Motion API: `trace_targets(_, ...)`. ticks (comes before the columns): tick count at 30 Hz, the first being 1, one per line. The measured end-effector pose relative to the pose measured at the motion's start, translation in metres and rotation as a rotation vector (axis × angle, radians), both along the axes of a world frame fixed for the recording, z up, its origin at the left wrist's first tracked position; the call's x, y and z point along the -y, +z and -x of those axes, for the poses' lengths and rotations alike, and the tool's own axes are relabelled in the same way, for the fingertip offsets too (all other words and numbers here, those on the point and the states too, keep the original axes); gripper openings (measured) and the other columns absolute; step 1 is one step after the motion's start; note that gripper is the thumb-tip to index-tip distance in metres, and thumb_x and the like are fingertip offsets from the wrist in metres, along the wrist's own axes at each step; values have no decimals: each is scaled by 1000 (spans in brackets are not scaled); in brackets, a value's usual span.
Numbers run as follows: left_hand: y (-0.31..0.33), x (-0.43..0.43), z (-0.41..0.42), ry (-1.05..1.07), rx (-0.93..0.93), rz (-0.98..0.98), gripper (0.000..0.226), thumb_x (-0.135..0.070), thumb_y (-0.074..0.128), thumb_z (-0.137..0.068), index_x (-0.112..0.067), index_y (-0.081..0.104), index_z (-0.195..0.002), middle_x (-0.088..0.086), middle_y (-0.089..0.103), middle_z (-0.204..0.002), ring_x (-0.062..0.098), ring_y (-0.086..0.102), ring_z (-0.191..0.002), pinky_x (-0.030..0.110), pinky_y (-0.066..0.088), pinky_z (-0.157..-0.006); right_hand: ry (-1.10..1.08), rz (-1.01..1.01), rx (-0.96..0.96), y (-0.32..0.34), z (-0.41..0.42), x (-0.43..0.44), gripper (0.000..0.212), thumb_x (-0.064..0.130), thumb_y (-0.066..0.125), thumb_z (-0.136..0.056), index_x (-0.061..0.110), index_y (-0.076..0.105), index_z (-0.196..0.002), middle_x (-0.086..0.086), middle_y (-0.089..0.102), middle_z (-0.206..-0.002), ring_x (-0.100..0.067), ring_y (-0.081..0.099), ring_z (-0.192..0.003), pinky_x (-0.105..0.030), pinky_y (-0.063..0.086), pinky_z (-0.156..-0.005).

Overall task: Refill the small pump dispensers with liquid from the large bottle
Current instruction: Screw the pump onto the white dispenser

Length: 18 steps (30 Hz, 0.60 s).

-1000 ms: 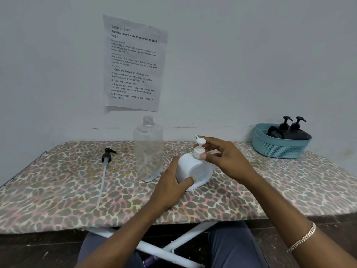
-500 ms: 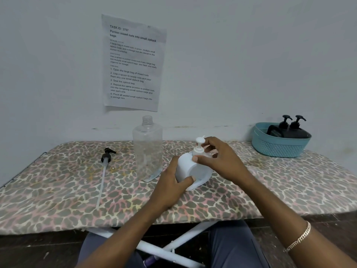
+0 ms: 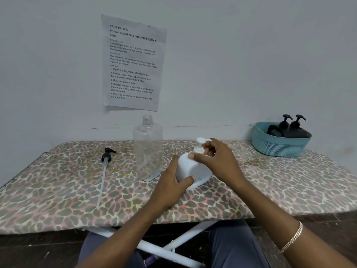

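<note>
A small white pump dispenser (image 3: 194, 171) stands tilted on the leopard-print board (image 3: 58, 190). My left hand (image 3: 170, 186) grips its body from the left. Fingers of my right hand (image 3: 218, 159) curl round the collar of its white pump head (image 3: 201, 144). The large clear bottle (image 3: 147, 147) stands uncapped just left of the dispenser and looks nearly empty. Its black pump with a long tube (image 3: 105, 167) lies flat on the board further left.
A teal basket (image 3: 278, 146) at the back right holds two black pump dispensers (image 3: 291, 128). A printed sheet (image 3: 133, 62) hangs on the wall behind. The board's front edge lies close to my lap, with white legs below.
My right hand has shifted its fingers round the pump collar, turning slightly. The dispenser and my left hand have stayed in about the same place.
</note>
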<state>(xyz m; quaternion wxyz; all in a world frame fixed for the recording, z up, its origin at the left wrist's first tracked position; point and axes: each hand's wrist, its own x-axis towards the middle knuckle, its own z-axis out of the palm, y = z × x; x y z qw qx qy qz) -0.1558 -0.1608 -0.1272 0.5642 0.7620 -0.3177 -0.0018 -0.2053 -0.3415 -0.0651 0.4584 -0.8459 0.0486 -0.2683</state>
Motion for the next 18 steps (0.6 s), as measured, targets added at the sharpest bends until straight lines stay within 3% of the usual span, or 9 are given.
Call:
trace_targets(2, 0, 0, 0, 1, 3, -2, 50, -30, 74, -95, -41, 48, -136, -10, 67, -119, 10, 71, -102, 43, 63, -78, -7, -9, -2, -1, 0, -3, 41, 43, 89, -79, 21, 66, -105, 5, 65, -95, 1, 56, -77, -10, 42, -69)
trace_targets(4, 0, 0, 1, 3, 2, -2, 50, -32, 74, -94, -42, 48, -136, -10, 67, -119, 10, 71, -103, 44, 63, -79, 8, 4, -29, 4, 3, -2, 43, 45, 86, -82, 25, 64, -113, 14, 65, -104, 5, 59, -90, -11, 43, -74)
trace_targets(8, 0, 0, 0, 3, -5, -8, 51, -38, 73, -92, -42, 47, -136, -9, 66, -121, 12, 71, -103, 47, 63, -80, 151, 4, -143, 11, 3, 15, 47, 41, 82, -85, 35, 68, -130, 18, 68, -125, -1, 62, -117, -33, 49, -98)
trace_targets(10, 1, 1, 1, 6, -2, -12, 52, -40, 73, -91, -42, 47, -136, -9, 66, -121, 12, 70, -103, 47, 63, -80, 223, -25, -208, 15, 5, 20, 51, 49, 78, -82, 38, 69, -131, 18, 65, -136, -2, 58, -128, -43, 47, -110)
trace_targets(14, 1, 1, 2, 3, -4, -2, 54, -42, 72, -90, -41, 47, -138, -10, 66, -121, 10, 70, -104, 47, 62, -82, 332, -55, -175, 15, 7, 17, 32, 35, 71, -99, 38, 71, -131, 25, 61, -142, 3, 51, -136, -33, 41, -112)
trace_targets(18, 0, 1, 1, 2, -5, 3, 52, -41, 72, -91, -40, 47, -136, -10, 66, -120, 10, 70, -103, 46, 62, -82, 282, -160, -96, 8, 3, 14, 25, 23, 76, -96, 31, 79, -119, 22, 71, -129, 3, 60, -128, -33, 47, -107)
